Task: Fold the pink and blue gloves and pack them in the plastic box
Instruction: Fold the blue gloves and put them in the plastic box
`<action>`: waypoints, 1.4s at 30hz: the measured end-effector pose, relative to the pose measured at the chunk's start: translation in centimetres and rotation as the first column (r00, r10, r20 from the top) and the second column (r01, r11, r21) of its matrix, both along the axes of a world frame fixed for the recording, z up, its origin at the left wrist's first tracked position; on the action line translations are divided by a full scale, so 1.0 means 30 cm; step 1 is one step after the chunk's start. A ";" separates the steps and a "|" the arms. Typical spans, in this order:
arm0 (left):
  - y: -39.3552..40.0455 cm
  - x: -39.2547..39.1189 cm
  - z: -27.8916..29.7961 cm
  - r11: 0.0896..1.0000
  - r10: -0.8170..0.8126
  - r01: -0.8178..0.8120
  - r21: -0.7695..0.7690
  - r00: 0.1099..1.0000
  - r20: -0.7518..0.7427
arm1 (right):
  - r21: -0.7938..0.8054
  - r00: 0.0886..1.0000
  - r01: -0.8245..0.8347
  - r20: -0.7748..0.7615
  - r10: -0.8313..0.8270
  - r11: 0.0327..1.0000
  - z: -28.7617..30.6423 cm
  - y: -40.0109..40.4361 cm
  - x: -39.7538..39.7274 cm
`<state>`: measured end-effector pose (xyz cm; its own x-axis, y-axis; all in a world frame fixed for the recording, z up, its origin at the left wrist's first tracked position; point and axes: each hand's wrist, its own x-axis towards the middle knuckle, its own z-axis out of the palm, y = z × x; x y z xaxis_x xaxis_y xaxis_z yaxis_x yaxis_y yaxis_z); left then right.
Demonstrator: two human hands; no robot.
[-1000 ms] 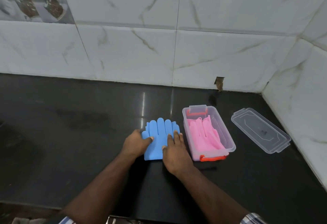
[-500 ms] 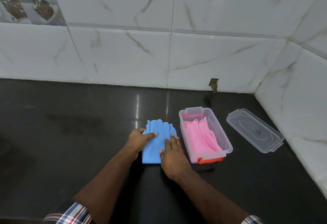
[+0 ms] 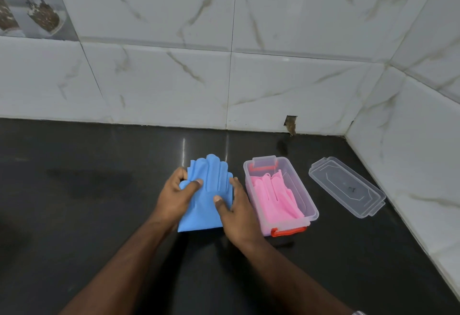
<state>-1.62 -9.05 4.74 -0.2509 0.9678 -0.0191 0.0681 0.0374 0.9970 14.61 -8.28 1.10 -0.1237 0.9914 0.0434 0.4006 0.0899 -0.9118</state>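
The blue gloves (image 3: 211, 185) are stacked on the black counter, fingers pointing to the wall. My left hand (image 3: 174, 195) pinches their left edge and lifts it off the counter. On their right side, my right hand (image 3: 236, 212) grips them with the thumb pressed on top. Just to the right stands the clear plastic box (image 3: 307, 200) with orange latches, its lid off. The pink gloves (image 3: 276, 195) lie folded inside it.
The clear lid (image 3: 346, 186) lies flat on the black counter (image 3: 87, 215), right of the box, close to the right tiled wall (image 3: 423, 152). Marble-pattern tiles back the counter, with a small chipped hole (image 3: 290, 124) at their base.
Both hands went from pressing flat on the blue gloves to gripping their sides. The left edge has come up and the gloves look narrower. The view shifted slightly.
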 end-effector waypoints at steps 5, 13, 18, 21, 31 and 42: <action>-0.014 -0.009 0.147 0.996 -0.086 0.080 0.038 0.978 0.192 | -0.156 0.900 -0.141 -0.432 0.061 0.978 0.190 0.029 0.055; 0.059 0.252 0.186 0.995 -0.053 0.082 -0.054 0.908 0.415 | -0.179 0.877 -0.182 -0.474 0.077 0.967 0.299 0.127 0.348; 0.159 0.420 0.107 0.985 -0.075 0.068 -0.158 0.997 -0.036 | 0.006 0.975 0.030 0.219 -0.031 1.000 0.272 0.217 0.519; 0.210 0.473 0.082 0.980 -0.164 0.089 -0.178 0.868 -0.468 | -0.007 0.873 -0.014 0.488 0.016 1.000 0.231 0.255 0.559; 0.235 0.521 0.037 0.976 -0.207 0.064 -0.207 0.550 -0.809 | 0.064 0.698 -0.140 0.714 0.052 0.988 0.180 0.286 0.559; 0.227 0.489 0.019 0.982 -0.162 -0.039 -0.184 0.322 -0.933 | 0.355 0.466 -0.325 0.867 -0.178 0.876 0.123 0.297 0.496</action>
